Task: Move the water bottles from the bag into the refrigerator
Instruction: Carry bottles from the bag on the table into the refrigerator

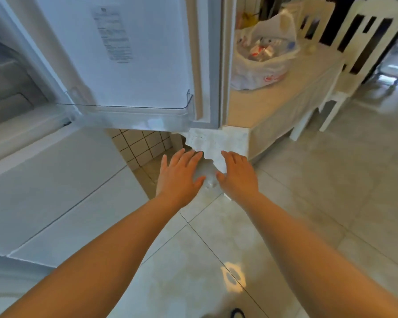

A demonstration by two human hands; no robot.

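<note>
Both hands empty, left hand [178, 174] and right hand [238, 173] spread apart; reach right to bag [260, 63] (fridge door [124, 65] already open), grip one bottle firmly.

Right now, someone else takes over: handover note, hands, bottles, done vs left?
Left hand: open, empty, held out low in front.
Right hand: open, empty, beside it.
Fridge door stands open; its door shelf shows no bottles.
Bag sits on the table to the right, behind the door edge, with bottles inside; count unclear.
Done: door opened. No bottle visible in the fridge.
Left: fetch bottles from the bag, load the fridge.
</note>
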